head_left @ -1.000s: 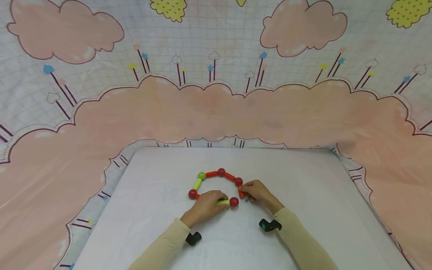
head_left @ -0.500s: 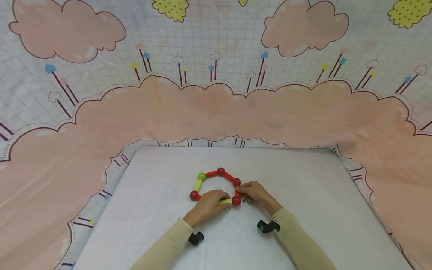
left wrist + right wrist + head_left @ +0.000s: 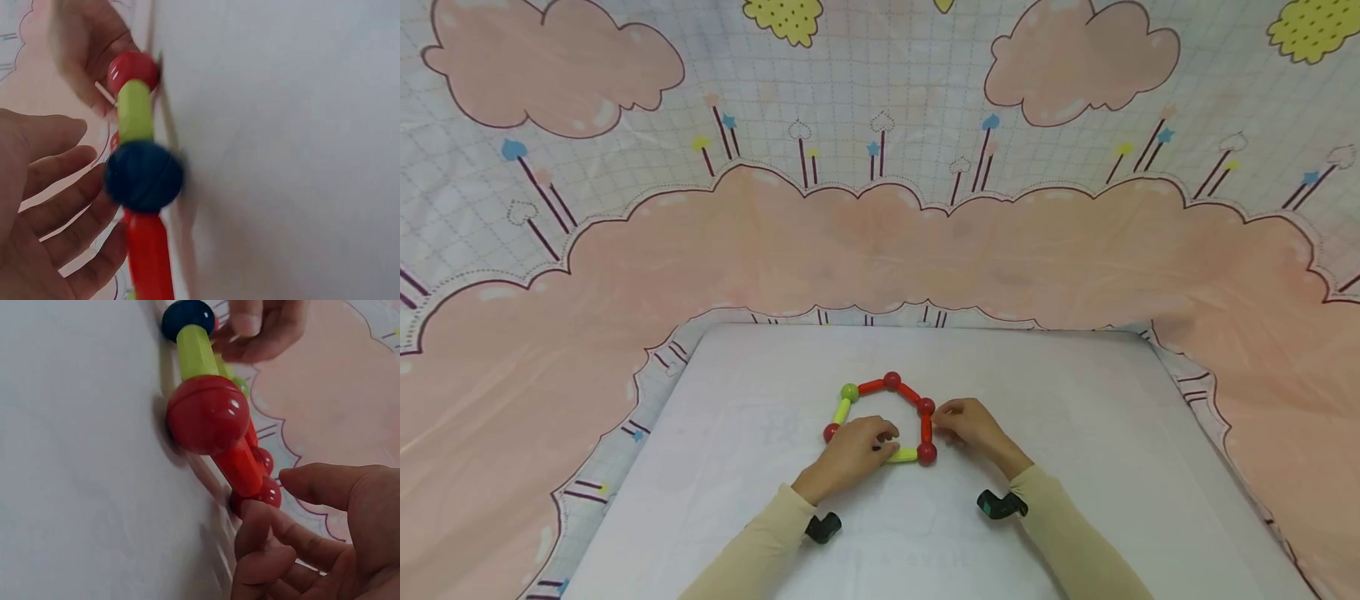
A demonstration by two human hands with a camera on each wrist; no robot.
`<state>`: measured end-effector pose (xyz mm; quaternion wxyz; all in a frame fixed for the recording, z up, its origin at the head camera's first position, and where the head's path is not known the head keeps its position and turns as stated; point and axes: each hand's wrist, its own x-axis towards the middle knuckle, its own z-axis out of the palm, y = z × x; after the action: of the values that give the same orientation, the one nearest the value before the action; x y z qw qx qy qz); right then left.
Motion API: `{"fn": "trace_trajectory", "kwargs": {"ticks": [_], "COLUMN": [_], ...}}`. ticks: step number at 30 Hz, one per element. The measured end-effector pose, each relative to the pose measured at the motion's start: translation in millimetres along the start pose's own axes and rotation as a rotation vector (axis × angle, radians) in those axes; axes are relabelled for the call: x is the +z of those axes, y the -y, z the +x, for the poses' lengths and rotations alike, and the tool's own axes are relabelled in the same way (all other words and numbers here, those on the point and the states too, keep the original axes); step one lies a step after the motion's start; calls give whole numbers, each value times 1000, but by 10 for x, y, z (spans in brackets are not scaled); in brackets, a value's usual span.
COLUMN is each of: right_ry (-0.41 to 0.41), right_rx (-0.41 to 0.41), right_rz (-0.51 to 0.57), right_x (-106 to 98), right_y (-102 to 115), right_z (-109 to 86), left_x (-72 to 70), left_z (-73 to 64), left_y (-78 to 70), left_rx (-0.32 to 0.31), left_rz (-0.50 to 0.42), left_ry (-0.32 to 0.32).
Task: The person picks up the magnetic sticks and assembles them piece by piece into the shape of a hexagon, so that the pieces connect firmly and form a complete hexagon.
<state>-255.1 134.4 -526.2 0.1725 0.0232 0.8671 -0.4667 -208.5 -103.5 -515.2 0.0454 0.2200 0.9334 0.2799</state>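
Note:
Rods and balls form a ring on the white tabletop. My left hand [image 3: 853, 450] is over its lower left side, fingers relaxed and apart in the left wrist view, beside a dark blue ball [image 3: 144, 176] that joins a red rod [image 3: 150, 256] and a yellow-green rod [image 3: 904, 456]. That rod ends at a red ball [image 3: 927, 453], from which another red rod [image 3: 927, 429] runs to a red ball [image 3: 927, 406]. At the ring's right, my right hand [image 3: 977, 429] has thumb and fingers apart beside this rod, gripping nothing. In the head view my left hand hides the blue ball.
A green ball [image 3: 849, 392] and a red ball [image 3: 892, 381] mark the ring's far side. The white tabletop [image 3: 1060, 392] stretches out around it, and a cloud-printed cloth [image 3: 880, 242] hangs behind.
The near red ball, earlier apart from the right red rod, now meets its end. My left hand has let go of the yellow-green rod and shifted left; my right hand has released the red rod.

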Motion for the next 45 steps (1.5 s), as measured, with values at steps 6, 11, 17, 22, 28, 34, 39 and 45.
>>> {"fn": "trace_trajectory", "kwargs": {"ticks": [6,11,17,22,28,34,39,45], "right_ry": [-81,-92,-75,-85,-105,-120,-126,-145], "right_rx": [-90,-120,-113,-101,-79,-63,-78,-83], "right_rz": [-60,-117,-178,-275,-371,-374,-350,-334], "right_x": [-58,-28,83,148,134,79,62,52], "right_y": [81,112,202,262,259,177,149,112], "right_z": [40,150,282,347,327,294,269,259], "left_x": [-265,-352,-256,-211,-191,-158,-133,-113], "left_z": [-99,-116,-59,13,119,239,281,282], "left_y": [235,451,547,550,587,556,444,404], "left_rx": [-165,-363,-426,-406,-344,-335,-360,-362], "left_rz": [-34,-36,-97,-105,-116,-102,-37,-29], "left_ry": [-230,-259,-165,-170,-166,-135,-72,-49]}}
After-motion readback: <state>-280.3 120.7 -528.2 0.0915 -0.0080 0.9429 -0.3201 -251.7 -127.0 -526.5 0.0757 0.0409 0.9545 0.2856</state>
